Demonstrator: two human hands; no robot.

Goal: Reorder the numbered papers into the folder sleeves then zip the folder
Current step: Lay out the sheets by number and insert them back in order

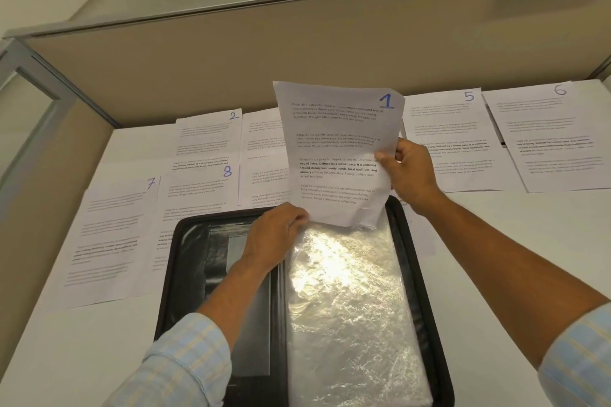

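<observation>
Pinching with thumb and curled fingers, the right hand is closed on the right edge of the sheet numbered 1. This sheet is held upright over the far end of the open black zip folder. Its crumpled lower edge is set at the mouth of the clear plastic sleeve. The left hand is curled there at the lower left corner; whether sheet or sleeve is gripped cannot be told. Sheet 2, sheet 8, sheet 7, sheet 5 and sheet 6 are laid flat on the white desk.
</observation>
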